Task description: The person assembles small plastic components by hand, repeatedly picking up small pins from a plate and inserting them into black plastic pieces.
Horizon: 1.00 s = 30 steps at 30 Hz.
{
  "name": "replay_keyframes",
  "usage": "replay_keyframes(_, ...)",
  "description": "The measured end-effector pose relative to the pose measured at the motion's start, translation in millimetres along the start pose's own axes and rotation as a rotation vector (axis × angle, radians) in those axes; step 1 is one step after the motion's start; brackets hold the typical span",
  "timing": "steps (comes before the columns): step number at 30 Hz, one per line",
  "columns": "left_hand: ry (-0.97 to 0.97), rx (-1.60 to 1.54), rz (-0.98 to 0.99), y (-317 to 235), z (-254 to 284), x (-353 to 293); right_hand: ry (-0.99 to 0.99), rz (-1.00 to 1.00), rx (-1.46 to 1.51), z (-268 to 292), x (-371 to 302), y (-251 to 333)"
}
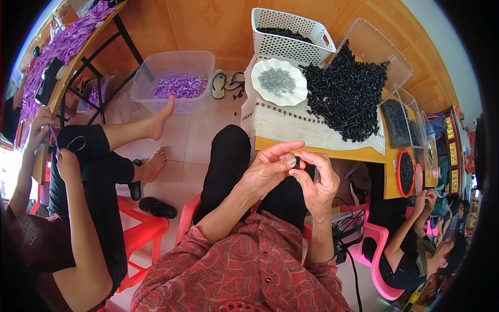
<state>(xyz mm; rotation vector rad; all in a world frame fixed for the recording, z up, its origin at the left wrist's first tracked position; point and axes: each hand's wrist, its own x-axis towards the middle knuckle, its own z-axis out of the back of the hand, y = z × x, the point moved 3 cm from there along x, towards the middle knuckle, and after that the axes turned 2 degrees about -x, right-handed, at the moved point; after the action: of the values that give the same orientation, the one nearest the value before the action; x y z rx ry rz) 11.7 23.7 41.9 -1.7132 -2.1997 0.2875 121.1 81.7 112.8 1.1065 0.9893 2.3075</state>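
Above my lap, both hands meet around a small black piece, apparently plastic. My left hand pinches it from the left, with the forefinger stretched past it. From the other side, the thumb and forefinger of my right hand close on it. Its exact shape is mostly hidden by the fingertips. Beyond my hands, a large heap of short black pieces covers the right part of a white cloth on the table. A white scalloped plate beside the heap holds small grey, translucent-looking bits.
A white perforated basket of black pieces stands at the table's back. Clear bins and a red bowl line the right. On the floor sits a clear tub with purple strips. Co-workers sit on both sides; one handles purple ribbon.
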Motion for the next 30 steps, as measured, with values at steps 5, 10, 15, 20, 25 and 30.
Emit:
replay_keyframes(5,0.026,0.022,-0.024,4.4,4.5,-2.6,-0.007,-0.007,0.024,0.0,-2.7,-5.0)
replay_keyframes(10,0.118,0.183,-0.054,-2.8,0.0,-4.5,-0.056,0.004,0.043,2.5,-3.0,-7.6)
replay_keyframes(15,0.058,0.328,-0.031,0.0,12.9,-6.6,-0.053,-0.013,0.116,0.4,-5.3,-11.0)
replay_keyframes(20,0.026,0.333,-0.082,1.9,10.2,-5.7,-0.052,-0.031,0.137,-0.5,-6.5,-11.1)
replay_keyframes(25,0.02,0.34,-0.073,2.4,16.9,-8.2,-0.069,0.003,0.133,-1.6,-6.9,-12.1)
replay_keyframes(30,0.08,0.344,-0.083,-1.6,7.8,-5.3,-0.095,-0.035,0.108,-2.4,-6.7,-10.4)
